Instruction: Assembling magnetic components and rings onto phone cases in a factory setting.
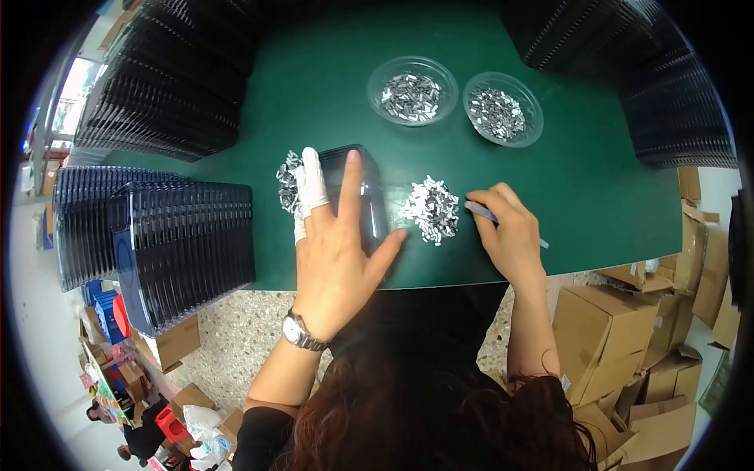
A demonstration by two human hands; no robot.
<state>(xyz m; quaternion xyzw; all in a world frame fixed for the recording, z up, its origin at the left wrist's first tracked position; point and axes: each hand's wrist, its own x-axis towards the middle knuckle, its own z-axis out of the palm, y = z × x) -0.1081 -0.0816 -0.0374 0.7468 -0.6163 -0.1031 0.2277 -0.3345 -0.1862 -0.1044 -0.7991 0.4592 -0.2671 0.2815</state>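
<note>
My left hand (334, 243) lies spread, fingers stretched out, over a dark, see-through plastic tray (371, 196). White covers (312, 180) wrap some of its fingers, and a metal watch (301, 331) is on the wrist. Beside those fingers is a heap of small silver and dark pieces (289, 182), partly hidden. To the right of the tray sits a loose pile of small white and silver pieces (432, 210). Right of that pile, my right hand (509, 233) is closed around a slim, pale pen-like tool (481, 210), its tip pointing toward the pile.
Two clear round bowls (412, 61) (536, 118) of small pieces stand farther back on the green table (314, 86). Stacked black trays rise at the left (188, 243), back left (173, 86) and back right (628, 71). Cardboard boxes (601, 337) crowd the floor at the right.
</note>
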